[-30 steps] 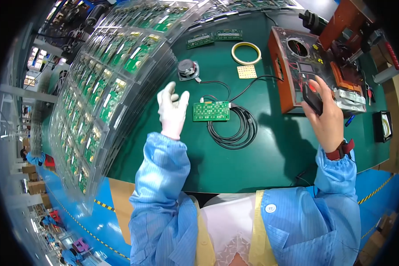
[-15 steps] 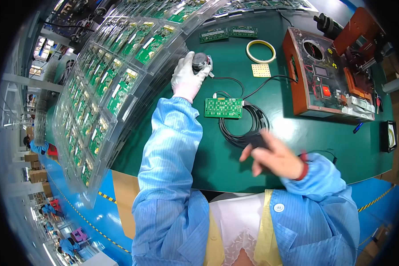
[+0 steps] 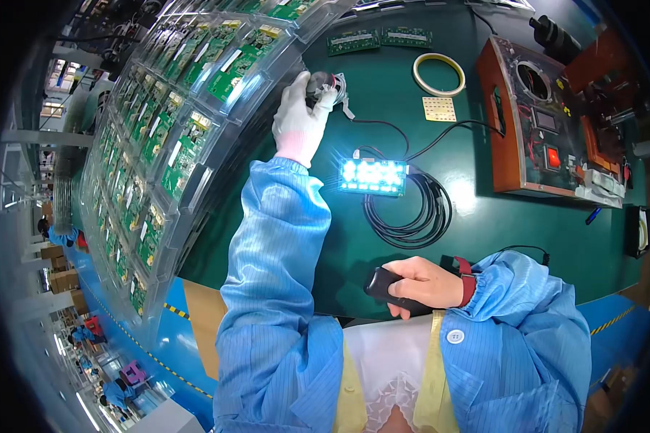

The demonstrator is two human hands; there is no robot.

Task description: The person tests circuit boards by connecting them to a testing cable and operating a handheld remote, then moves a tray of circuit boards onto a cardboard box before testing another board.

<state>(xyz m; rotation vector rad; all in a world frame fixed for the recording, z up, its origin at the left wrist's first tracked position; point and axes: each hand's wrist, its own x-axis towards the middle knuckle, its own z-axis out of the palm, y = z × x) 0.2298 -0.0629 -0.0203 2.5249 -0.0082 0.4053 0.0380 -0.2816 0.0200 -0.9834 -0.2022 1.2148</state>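
Observation:
My left hand, in a white glove, is closed around a round dark part with a pale clip-like piece at its right side. What exactly it is cannot be made out. My bare right hand grips a small black remote control over the table's front edge. Between the hands lies a green circuit board, its several LEDs glowing bright white. Black wires plug in at its top and right side. A coiled black cable rests just below and to the right of the board.
Stacked clear trays of green boards rise on the left. An orange-sided test box with a red switch stands at right. Farther back lie a tape roll, a sticker sheet and two boards.
The board's LEDs have come on. My right hand has come back from the coiled cable toward the front edge, with the black remote control in it. My left hand stays around the round part.

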